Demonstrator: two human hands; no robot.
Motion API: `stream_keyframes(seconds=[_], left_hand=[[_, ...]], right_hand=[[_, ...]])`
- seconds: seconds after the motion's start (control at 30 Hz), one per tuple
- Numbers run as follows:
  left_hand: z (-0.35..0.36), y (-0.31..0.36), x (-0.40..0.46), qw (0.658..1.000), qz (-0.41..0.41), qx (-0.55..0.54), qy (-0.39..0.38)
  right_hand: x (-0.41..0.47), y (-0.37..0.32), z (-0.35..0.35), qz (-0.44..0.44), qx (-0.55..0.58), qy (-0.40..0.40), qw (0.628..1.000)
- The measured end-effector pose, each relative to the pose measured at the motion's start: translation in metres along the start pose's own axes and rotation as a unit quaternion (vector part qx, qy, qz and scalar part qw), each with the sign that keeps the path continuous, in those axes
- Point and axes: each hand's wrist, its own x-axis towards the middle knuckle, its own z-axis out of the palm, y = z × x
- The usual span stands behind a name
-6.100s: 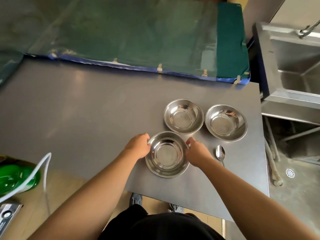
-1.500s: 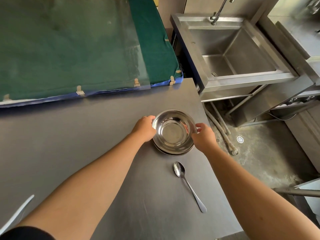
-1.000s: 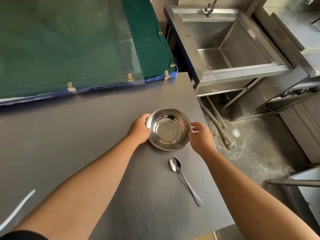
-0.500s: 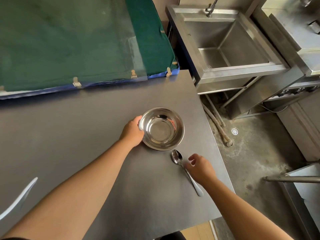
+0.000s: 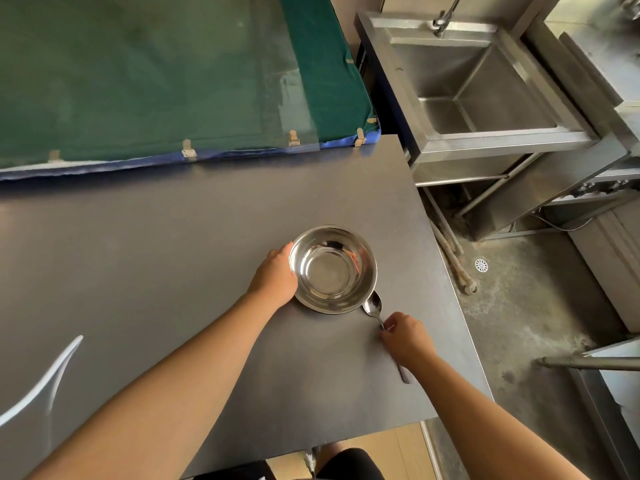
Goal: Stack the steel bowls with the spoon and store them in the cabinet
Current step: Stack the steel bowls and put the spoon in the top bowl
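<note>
Both hands are down on the bench [image 5: 173, 254]. Right hand [image 5: 405, 337]: its grip is closed around the middle of the spoon [image 5: 373, 308], fingers curled over the handle, with the spoon's bowl sticking out ahead of the knuckles and the handle's tail showing behind the wrist. The spoon lies flat, or nearly so, on the bench top; whether it has left the surface I cannot tell. Its bowl end sits just beside the near right rim of the steel bowls [image 5: 332, 268], close enough that it may be touching.

Left hand [image 5: 275, 277]: its grip is cupped against the left side of the bowls, thumb up near the rim and fingers wrapped round the outer wall, so it has hold of them. The bowls are nested one inside another, upright and open side up; a second rim peeks out under the top one at the near edge. How many are in the stack I cannot tell. They stand toward the right end of the dark bench, a little in from its edge.

Beyond the bench lies a green padded surface [image 5: 138, 81] with a blue border and small clips along it. To the right stands a deep steel sink [image 5: 485, 81] with a tap at its back, and below it a concrete floor [image 5: 536, 306] with a round drain [image 5: 481, 265].
</note>
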Motion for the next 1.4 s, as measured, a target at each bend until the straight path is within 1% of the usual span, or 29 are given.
stream_keyframes(seconds=[0.1, 0.2, 0.33, 0.43, 0.5, 0.63, 0.77, 0.93, 1.07, 1.23, 1.4], left_hand=[[0.000, -0.007, -0.010, 1.000, 0.000, 0.001, 0.001], [0.001, -0.013, -0.021, 1.000, 0.001, -0.001, 0.002], [0.003, -0.017, -0.034, 1.000, 0.001, -0.002, -0.006], [0.006, -0.020, -0.043, 1.000, 0.005, -0.006, -0.013], [0.007, -0.022, -0.048, 1.000, 0.008, -0.009, -0.018], [0.007, -0.028, -0.056, 1.000, 0.008, -0.010, -0.022], [0.006, -0.031, -0.064, 1.000, 0.007, -0.011, -0.026], [0.005, -0.036, -0.074, 1.000, 0.004, -0.007, -0.027], [0.005, -0.041, -0.080, 0.999, 0.006, -0.003, -0.032], [0.004, -0.046, -0.084, 1.000, 0.005, 0.001, -0.030], [0.003, -0.049, -0.085, 0.999, 0.022, 0.009, -0.033]], right_hand=[[-0.003, 0.001, 0.000, 0.009, 0.024, -0.018, 1.000], [-0.008, 0.003, -0.005, 0.016, 0.050, -0.017, 0.998], [-0.015, -0.001, -0.024, 0.012, 0.065, 0.032, 0.997], [-0.022, -0.015, -0.040, -0.014, 0.069, 0.064, 0.995], [-0.027, -0.028, -0.046, -0.038, 0.059, 0.072, 0.995], [-0.035, -0.054, -0.041, -0.079, 0.038, 0.058, 0.994], [-0.039, -0.076, -0.021, -0.104, -0.003, 0.026, 0.994], [-0.045, -0.097, 0.006, -0.101, -0.066, -0.002, 0.993], [-0.043, -0.107, 0.022, -0.085, -0.086, -0.023, 0.992], [-0.043, -0.109, 0.031, -0.069, -0.095, -0.016, 0.993], [-0.046, -0.110, 0.029, -0.098, -0.103, 0.000, 0.990]])
